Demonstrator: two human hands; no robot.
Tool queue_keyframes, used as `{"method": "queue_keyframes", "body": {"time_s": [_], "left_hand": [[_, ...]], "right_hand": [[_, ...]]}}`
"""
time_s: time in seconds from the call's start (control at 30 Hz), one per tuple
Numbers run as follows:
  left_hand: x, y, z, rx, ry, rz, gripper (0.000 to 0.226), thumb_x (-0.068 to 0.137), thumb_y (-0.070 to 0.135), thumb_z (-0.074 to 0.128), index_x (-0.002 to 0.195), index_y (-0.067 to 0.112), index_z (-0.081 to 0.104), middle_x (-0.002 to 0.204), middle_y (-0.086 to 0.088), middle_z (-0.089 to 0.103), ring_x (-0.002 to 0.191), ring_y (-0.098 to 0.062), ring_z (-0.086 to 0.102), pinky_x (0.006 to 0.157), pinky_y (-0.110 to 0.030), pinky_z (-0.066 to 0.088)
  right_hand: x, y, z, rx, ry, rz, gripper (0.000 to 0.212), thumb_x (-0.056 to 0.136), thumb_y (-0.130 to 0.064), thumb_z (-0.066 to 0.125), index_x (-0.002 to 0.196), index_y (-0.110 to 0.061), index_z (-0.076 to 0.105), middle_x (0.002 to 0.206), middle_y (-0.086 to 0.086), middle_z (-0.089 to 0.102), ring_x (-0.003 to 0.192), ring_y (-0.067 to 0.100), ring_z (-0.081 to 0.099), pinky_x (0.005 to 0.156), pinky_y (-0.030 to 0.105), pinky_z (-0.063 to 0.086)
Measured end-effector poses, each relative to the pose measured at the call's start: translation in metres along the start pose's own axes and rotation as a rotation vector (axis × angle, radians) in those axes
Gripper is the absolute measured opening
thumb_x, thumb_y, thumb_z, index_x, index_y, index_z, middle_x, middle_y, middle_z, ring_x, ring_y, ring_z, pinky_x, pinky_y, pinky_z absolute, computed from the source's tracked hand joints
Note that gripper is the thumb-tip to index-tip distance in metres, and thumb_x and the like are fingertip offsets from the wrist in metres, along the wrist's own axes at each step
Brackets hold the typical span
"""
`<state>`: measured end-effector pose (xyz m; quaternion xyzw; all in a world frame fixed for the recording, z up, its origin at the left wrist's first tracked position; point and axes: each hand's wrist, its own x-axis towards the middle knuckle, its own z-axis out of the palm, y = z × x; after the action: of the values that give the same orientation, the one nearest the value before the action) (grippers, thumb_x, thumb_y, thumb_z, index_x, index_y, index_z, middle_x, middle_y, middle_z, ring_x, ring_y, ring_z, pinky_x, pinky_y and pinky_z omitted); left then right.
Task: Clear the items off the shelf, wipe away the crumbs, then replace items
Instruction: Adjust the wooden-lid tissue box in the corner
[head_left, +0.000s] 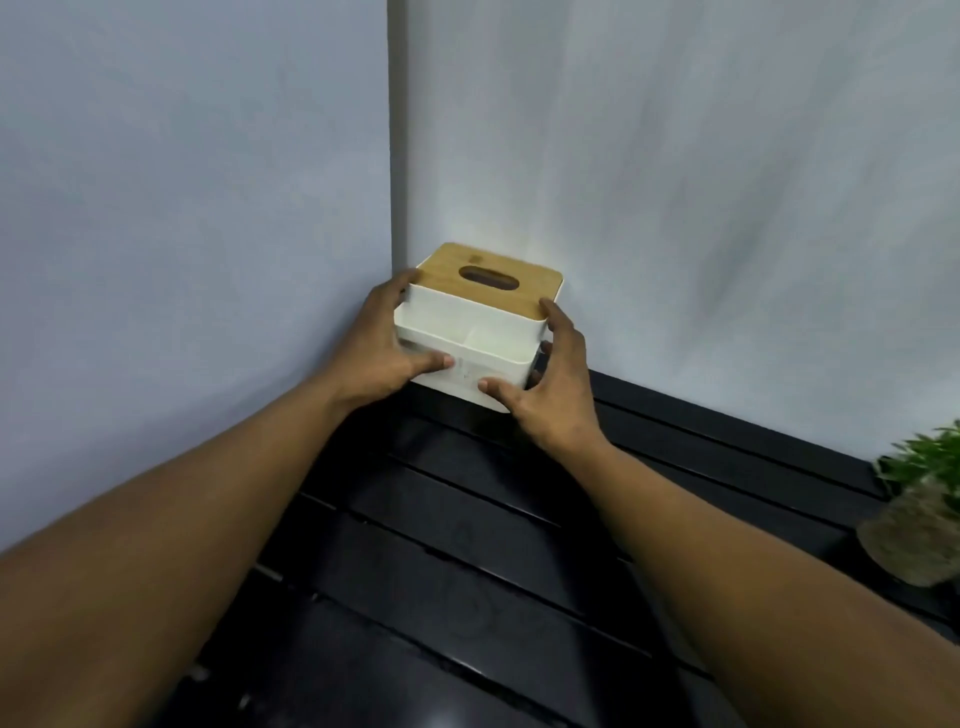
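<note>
My left hand (382, 345) is clamped on the left side of the white tissue box (470, 345), thumb lying across its front face and fingers wrapped round the far side. My right hand (550, 382) grips the right side the same way — thumb on the front near the bottom edge, index finger up on the corner of the wooden lid (491, 278). So both hands are closed on the box, one at each end.

The box has an oval slot in the lid and open, partitioned compartments along its front. I can make out faint marks on the front panel, but they are too blurred to read; no brand or label is legible.

The box sits in the corner where the two pale walls (701, 208) meet, at the back of the black slatted shelf (467, 545). Well apart, at the right edge of the shelf, a small green plant (919, 499) in a rough brownish pot — blurred.
</note>
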<state>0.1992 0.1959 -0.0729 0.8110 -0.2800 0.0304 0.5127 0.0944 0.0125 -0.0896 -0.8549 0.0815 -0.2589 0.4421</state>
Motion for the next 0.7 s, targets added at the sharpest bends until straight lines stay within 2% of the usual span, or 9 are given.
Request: {"method": "queue_keyframes", "body": {"time_s": [0.07,0.3,0.5,0.7], "left_hand": [[-0.002,-0.001,0.001,-0.021,0.014,0.006,0.096,0.063,0.023,0.088,0.142,0.025,0.035,0.141,0.006,0.042,0.125,-0.007,0.041,0.105,-0.023,0.034],[-0.022,0.016,0.011,-0.02,0.08,-0.017,0.088,0.06,0.036,0.089,0.135,0.036,0.041,0.135,0.011,0.048,0.116,-0.009,0.049,0.1,-0.03,0.044],[-0.045,0.059,0.053,-0.035,0.106,0.021,0.083,0.055,0.044,0.089,0.127,0.04,0.048,0.127,0.019,0.05,0.115,-0.007,0.052,0.098,-0.034,0.048],[-0.062,0.118,0.129,-0.125,0.094,0.11,0.08,0.055,0.034,0.091,0.124,0.036,0.05,0.127,0.012,0.052,0.113,-0.01,0.055,0.093,-0.032,0.05]], "right_hand": [[0.001,0.002,0.001,0.002,0.013,-0.001,0.103,0.062,-0.037,0.086,0.139,-0.045,0.019,0.145,-0.01,0.029,0.132,0.018,0.039,0.104,0.047,0.044],[-0.014,-0.004,-0.026,0.01,-0.003,0.045,0.1,0.063,-0.032,0.085,0.14,-0.042,0.023,0.146,-0.007,0.037,0.129,0.015,0.045,0.105,0.042,0.044],[-0.046,-0.005,-0.093,-0.025,0.009,0.081,0.095,0.068,-0.023,0.083,0.142,-0.036,0.025,0.143,-0.008,0.042,0.124,0.009,0.047,0.096,0.019,0.042],[-0.082,0.021,-0.172,-0.044,0.129,0.17,0.095,0.066,-0.025,0.081,0.14,-0.041,0.024,0.139,-0.008,0.047,0.118,0.01,0.054,0.099,0.035,0.049]]}}
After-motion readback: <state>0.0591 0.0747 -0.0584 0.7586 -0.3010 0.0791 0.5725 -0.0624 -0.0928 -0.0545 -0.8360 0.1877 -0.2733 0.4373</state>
